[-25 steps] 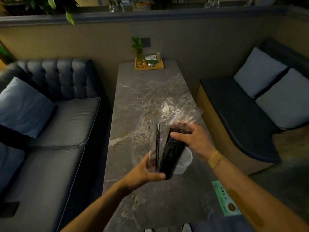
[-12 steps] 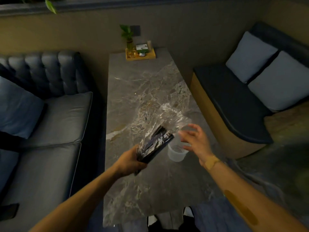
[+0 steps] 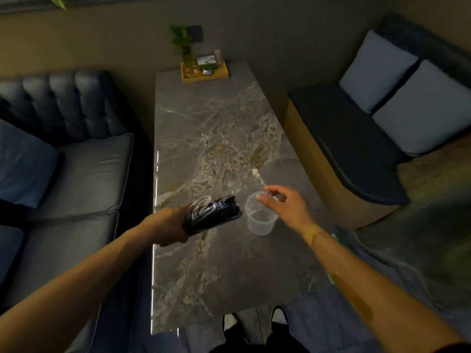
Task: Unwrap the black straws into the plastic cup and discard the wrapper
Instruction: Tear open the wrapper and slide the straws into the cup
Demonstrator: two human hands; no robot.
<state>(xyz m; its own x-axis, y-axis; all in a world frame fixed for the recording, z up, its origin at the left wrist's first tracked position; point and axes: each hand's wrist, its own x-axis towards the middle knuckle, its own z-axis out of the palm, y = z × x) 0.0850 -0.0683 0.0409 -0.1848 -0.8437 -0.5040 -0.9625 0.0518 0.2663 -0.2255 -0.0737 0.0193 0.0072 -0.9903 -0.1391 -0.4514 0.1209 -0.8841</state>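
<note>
A bundle of black straws [image 3: 214,215] in a clear crinkled wrapper lies nearly level above the marble table [image 3: 216,118], its open end pointing right toward the cup. My left hand [image 3: 168,225] grips the bundle's near end. The clear plastic cup [image 3: 260,220] stands upright on the table just right of the straws and looks empty. My right hand [image 3: 285,207] hovers over the cup's far rim, finger and thumb pinching a thin pale twist of wrapper [image 3: 258,178] that sticks up and away.
A yellow tray [image 3: 204,73] with a small plant and boxes sits at the table's far end. A dark leather sofa [image 3: 76,174] runs along the left, a cushioned bench [image 3: 344,149] on the right. My shoes [image 3: 254,322] show below the near edge.
The bundle has tipped from upright to nearly level in my left hand. My right hand let go of its top and moved right, above the cup, pinching a wrapper strand.
</note>
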